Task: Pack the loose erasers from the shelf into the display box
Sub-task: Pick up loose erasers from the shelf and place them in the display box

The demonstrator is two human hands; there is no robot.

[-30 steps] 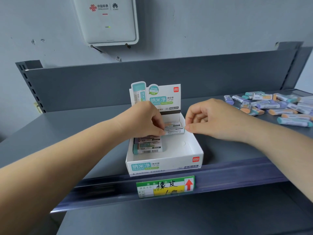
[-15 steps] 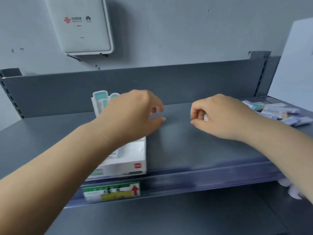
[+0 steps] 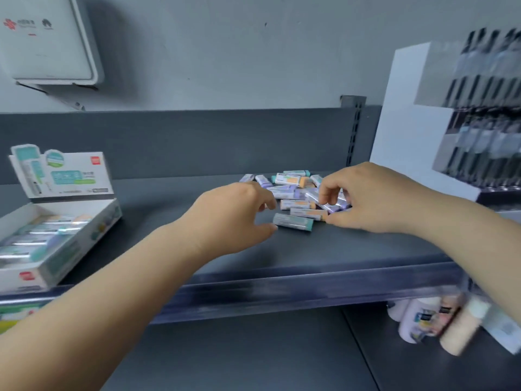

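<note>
A: Running across the whole width, the grey shelf (image 3: pixel 282 249) carries everything; a white wall unit (image 3: pixel 48 40) hangs on the wall above its left end.

B: And on the right?

A: A white rack (image 3: pixel 423 122) of dark, blurred items stands at the shelf's right end. Below the shelf edge, a few pale bottles (image 3: pixel 431 323) lean together, blurred.

B: Where is the display box (image 3: pixel 59 244)?

A: Far left on the shelf, near the front edge, its printed lid standing up behind it. Erasers already lie in rows in its left part.

B: The loose ones?

A: The pile of erasers (image 3: pixel 293 190) sits toward the right, well apart from the box. A teal-ended eraser (image 3: pixel 293 222) lies at the pile's front.

B: The hands?

A: The left hand (image 3: pixel 234 218) hovers just left of that eraser, fingers loosely curved, thumb tip near its end, holding nothing. The right hand (image 3: pixel 366 198) is over the pile, fingers curled down among the erasers; whether it grips one, I cannot tell.
</note>
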